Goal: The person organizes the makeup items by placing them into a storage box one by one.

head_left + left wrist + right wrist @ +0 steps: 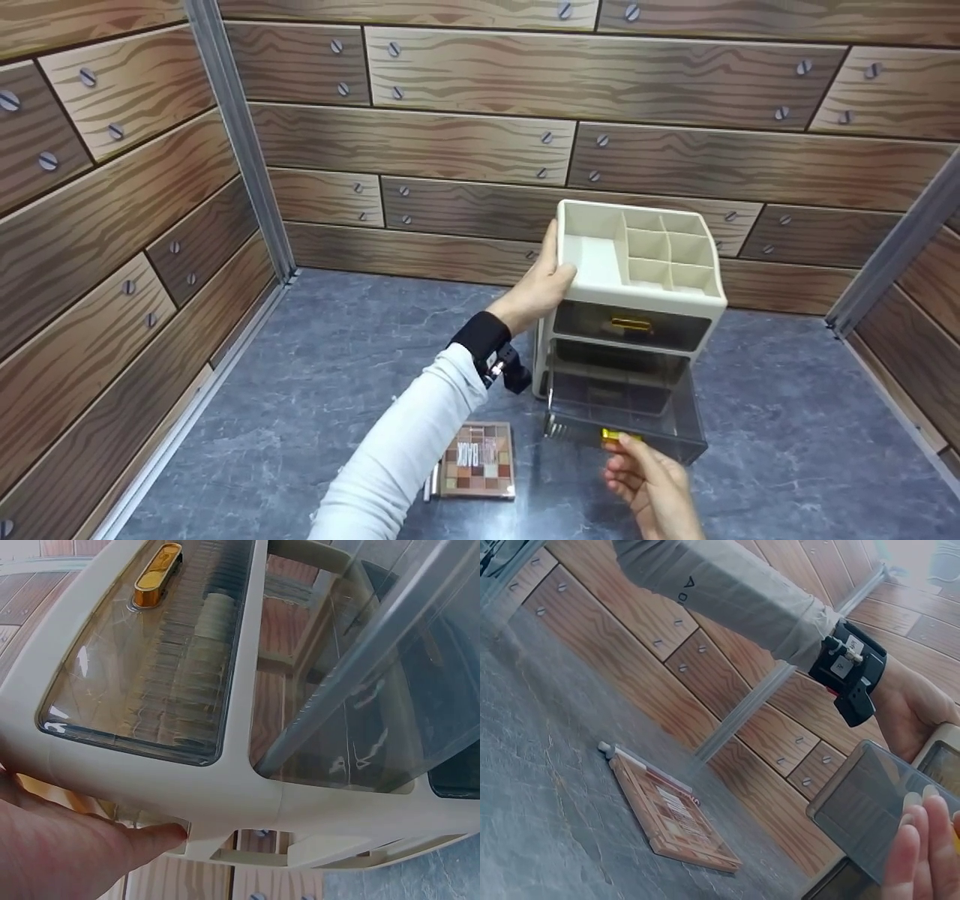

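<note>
A cream desktop drawer organizer [637, 296] stands on the floor, with open compartments on top and smoky clear drawers below. My left hand [536, 289] grips its upper left edge, the thumb over the rim and the fingers along the side. In the left wrist view that hand [90, 847] lies against the cream frame. A middle drawer [622, 397] is pulled far out and appears empty. My right hand [649, 480] pinches its gold handle [616, 436] at the front. The top drawer [631, 326], with its own gold handle, sits closed.
An eyeshadow palette [478, 461] lies on the grey marbled surface [337, 360] left of the organizer. Beside it is a thin white tube [652, 769]. Wood-print walls [465, 75] rise behind and at both sides.
</note>
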`<state>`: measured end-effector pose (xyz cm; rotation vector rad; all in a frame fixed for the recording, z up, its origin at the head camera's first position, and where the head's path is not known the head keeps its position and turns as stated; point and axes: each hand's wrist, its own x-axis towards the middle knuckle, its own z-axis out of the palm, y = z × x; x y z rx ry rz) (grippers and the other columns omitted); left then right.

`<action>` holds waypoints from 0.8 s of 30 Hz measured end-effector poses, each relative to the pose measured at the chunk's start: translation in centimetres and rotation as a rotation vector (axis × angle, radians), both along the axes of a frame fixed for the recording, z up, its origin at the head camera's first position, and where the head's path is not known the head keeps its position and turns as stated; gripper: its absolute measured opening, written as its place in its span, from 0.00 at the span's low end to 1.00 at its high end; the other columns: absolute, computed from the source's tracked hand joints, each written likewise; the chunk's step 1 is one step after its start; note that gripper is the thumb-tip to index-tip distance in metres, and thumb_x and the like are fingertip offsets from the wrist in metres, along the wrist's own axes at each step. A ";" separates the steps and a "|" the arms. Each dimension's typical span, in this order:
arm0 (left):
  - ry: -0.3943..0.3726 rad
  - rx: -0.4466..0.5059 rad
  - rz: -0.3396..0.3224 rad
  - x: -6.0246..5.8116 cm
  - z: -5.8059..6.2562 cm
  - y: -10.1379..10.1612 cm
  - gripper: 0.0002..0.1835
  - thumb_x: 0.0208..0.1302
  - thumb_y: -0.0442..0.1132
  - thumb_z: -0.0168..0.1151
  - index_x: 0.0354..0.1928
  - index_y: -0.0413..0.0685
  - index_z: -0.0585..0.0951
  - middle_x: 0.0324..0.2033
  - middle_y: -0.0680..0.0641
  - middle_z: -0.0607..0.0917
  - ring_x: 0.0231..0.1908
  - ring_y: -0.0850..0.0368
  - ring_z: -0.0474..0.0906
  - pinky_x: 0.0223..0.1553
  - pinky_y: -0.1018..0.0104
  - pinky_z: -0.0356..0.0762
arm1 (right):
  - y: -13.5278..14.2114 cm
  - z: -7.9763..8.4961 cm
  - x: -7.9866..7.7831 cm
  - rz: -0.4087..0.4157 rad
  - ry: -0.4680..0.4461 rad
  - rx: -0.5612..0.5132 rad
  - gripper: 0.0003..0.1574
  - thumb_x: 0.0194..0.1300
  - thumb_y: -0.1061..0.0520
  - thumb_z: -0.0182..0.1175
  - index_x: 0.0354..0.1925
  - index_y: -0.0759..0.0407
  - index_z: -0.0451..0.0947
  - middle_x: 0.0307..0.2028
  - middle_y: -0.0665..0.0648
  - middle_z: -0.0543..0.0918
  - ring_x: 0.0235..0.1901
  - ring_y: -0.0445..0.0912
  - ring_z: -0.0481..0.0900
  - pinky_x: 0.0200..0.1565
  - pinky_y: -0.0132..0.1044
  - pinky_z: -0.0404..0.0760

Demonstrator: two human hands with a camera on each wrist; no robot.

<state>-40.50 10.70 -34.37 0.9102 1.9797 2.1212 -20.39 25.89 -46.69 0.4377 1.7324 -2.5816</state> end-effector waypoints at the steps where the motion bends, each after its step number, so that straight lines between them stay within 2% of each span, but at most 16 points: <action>1: -0.004 0.003 -0.003 0.1 -0.1 0.0 0.44 0.65 0.27 0.40 0.74 0.57 0.30 0.75 0.45 0.38 0.68 0.48 0.52 0.66 0.64 0.57 | 0.0 -0.1 0.1 0.005 -0.001 0.003 0.16 0.70 0.54 0.52 0.30 0.57 0.83 0.19 0.47 0.82 0.22 0.39 0.81 0.29 0.29 0.81; 5: -0.016 0.003 -0.010 0.2 -0.2 -0.1 0.44 0.65 0.27 0.40 0.74 0.59 0.30 0.74 0.45 0.39 0.67 0.48 0.53 0.65 0.65 0.58 | 0.2 -0.2 0.2 0.019 0.004 0.004 0.17 0.70 0.54 0.52 0.30 0.57 0.83 0.19 0.46 0.82 0.22 0.39 0.81 0.28 0.28 0.81; 10: -0.034 -0.012 -0.002 0.2 0.2 -0.1 0.44 0.66 0.28 0.41 0.74 0.56 0.30 0.75 0.45 0.38 0.69 0.49 0.52 0.66 0.66 0.57 | 0.2 -0.2 0.2 0.014 0.023 -0.002 0.17 0.70 0.54 0.52 0.30 0.58 0.83 0.19 0.47 0.82 0.22 0.39 0.81 0.28 0.29 0.81; 15: -0.013 -0.053 0.024 -0.1 0.7 -0.4 0.44 0.65 0.28 0.44 0.75 0.51 0.33 0.74 0.43 0.42 0.67 0.48 0.56 0.62 0.67 0.65 | 0.1 -0.2 0.0 0.024 0.044 -0.012 0.17 0.70 0.53 0.53 0.30 0.57 0.83 0.20 0.47 0.83 0.23 0.39 0.82 0.29 0.29 0.82; 17: -0.012 -0.062 0.039 -0.2 0.8 -0.6 0.42 0.65 0.29 0.46 0.75 0.49 0.37 0.73 0.41 0.47 0.64 0.48 0.61 0.58 0.65 0.70 | 0.0 -0.3 0.0 0.030 0.039 -0.019 0.16 0.70 0.53 0.53 0.30 0.56 0.83 0.20 0.48 0.83 0.23 0.40 0.82 0.30 0.30 0.82; 19: -0.040 -0.067 0.044 0.0 0.9 -1.0 0.39 0.68 0.32 0.49 0.75 0.47 0.42 0.72 0.41 0.53 0.62 0.50 0.65 0.57 0.65 0.72 | -0.1 -0.4 0.1 0.036 0.036 -0.022 0.16 0.70 0.53 0.53 0.31 0.56 0.83 0.20 0.48 0.83 0.23 0.40 0.82 0.30 0.30 0.82; 22: -0.124 -0.071 0.033 0.6 0.8 -1.9 0.36 0.69 0.39 0.55 0.73 0.46 0.49 0.68 0.40 0.63 0.59 0.51 0.70 0.58 0.61 0.72 | -0.1 -0.4 0.2 0.034 0.036 -0.019 0.16 0.70 0.53 0.53 0.31 0.57 0.83 0.21 0.48 0.83 0.23 0.40 0.82 0.30 0.30 0.82; 24: -0.175 -0.101 0.043 1.3 0.6 -2.8 0.37 0.67 0.43 0.58 0.72 0.46 0.51 0.66 0.41 0.65 0.60 0.52 0.69 0.61 0.61 0.69 | -0.1 -0.4 0.2 0.029 0.037 -0.012 0.15 0.70 0.52 0.54 0.32 0.58 0.83 0.21 0.49 0.83 0.23 0.40 0.82 0.30 0.30 0.82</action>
